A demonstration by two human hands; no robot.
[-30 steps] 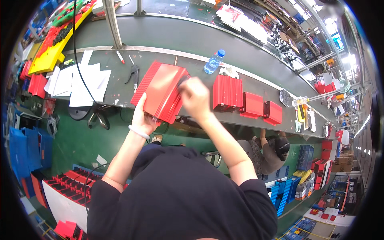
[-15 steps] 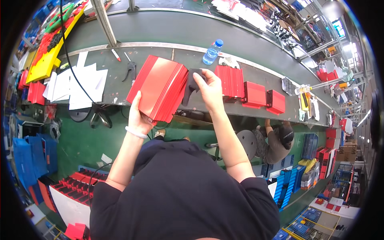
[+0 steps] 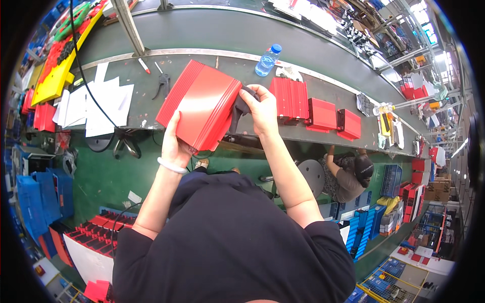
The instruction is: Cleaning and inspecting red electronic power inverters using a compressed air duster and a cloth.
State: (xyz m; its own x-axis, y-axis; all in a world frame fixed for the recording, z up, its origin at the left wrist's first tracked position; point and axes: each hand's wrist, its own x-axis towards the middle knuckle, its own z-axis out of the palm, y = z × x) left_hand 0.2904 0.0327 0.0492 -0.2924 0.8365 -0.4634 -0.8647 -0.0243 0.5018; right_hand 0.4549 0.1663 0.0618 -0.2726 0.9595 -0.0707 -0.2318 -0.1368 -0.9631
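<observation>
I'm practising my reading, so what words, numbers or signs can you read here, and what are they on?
None can be read clearly.
Red box in the left hand: no writing shows on the faces in view.
White papers: any print is too small to read.
Dark cap on the other person: pale mark, too small to read.
Bottle: no label I can make out.

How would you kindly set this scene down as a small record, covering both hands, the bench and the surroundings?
Left hand: supports the red casing at its lower left, white band on the wrist
Right hand: pinches a black cloth-like piece at the casing's right end
Casing position: tilted, held up in front of the bench
Bench, left: white papers, marker
Bench, right: water bottle, three red units in a row
Nearby: another person, low beside the bench
</observation>
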